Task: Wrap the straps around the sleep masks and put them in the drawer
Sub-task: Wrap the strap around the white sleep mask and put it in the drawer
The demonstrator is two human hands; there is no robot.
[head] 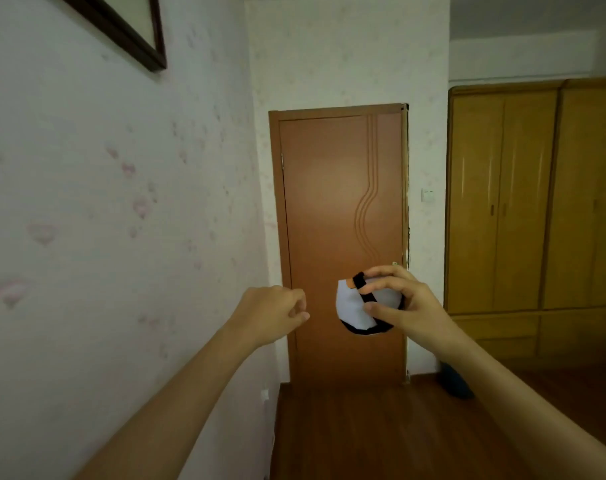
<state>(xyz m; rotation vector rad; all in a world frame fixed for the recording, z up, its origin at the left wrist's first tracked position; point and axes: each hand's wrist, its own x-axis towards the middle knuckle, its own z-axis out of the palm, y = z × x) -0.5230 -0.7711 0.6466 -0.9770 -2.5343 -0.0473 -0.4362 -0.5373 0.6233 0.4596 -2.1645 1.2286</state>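
So we've got both arms stretched out in front of us at about chest height, facing a closed brown door (343,237). Our right hand (403,304) has the sleep mask (352,308) up in the air: thumb pressed on the front of it, fingers curled over the top edge, so it's properly gripped and not resting on anything. The mask is white with a black border along the bottom, and it pokes out to the left of the hand, toward our other arm. The black strap (364,289) runs diagonally across the front of the mask, right under the thumb and fingertips, and looks wound round it, though we can't see the back side. Our left hand (275,311) is just beside the mask but not touching it; fingers are loosely curled with nothing in them. Left of us is a wall with pale pink heart wallpaper (121,202) and the corner of a dark picture frame (128,29) up top. Off to the right there's a yellowish wooden wardrobe (537,202), and below is a dark wood floor (381,427).
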